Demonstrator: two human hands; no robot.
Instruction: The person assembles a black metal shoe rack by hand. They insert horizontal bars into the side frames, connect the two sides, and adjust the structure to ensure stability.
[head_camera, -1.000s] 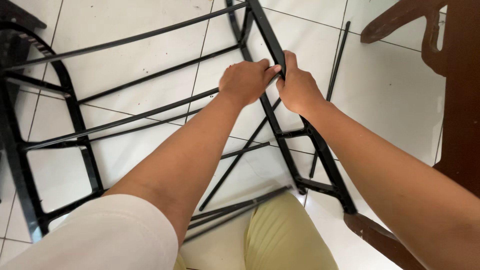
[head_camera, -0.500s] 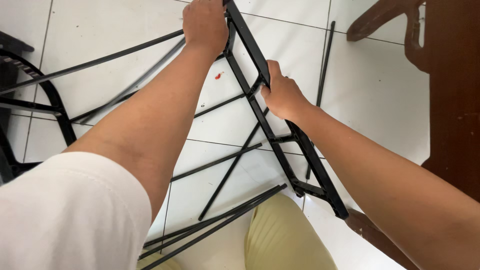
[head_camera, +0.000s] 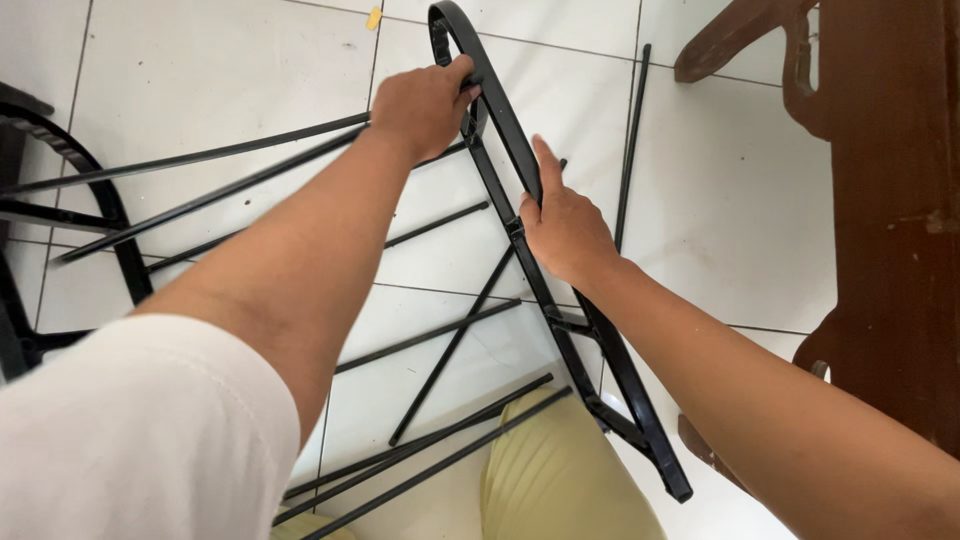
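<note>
A black metal side frame (head_camera: 500, 130) with a rounded top runs from the upper middle down to the lower right. My left hand (head_camera: 425, 100) grips it near the curved top, fingers closed around the bar where thin black rods (head_camera: 200, 158) meet it. My right hand (head_camera: 565, 225) rests against the frame's right edge lower down, fingers stretched along the bar, not closed around it. Several loose black rods (head_camera: 455, 340) lie on the white tiled floor (head_camera: 720, 230) under the frame.
A second black arched frame (head_camera: 95, 190) stands at the left edge. Dark brown wooden furniture (head_camera: 890, 200) fills the right side. My knee in yellow cloth (head_camera: 560, 480) shows at the bottom. One thin rod (head_camera: 628, 150) lies alone by the furniture. A small yellow scrap (head_camera: 373, 18) lies at the top.
My left hand slid from the frame's middle up to its curved top. My right hand stayed lower on the bar and opened its fingers along it. The view shifted toward the frame's top.
</note>
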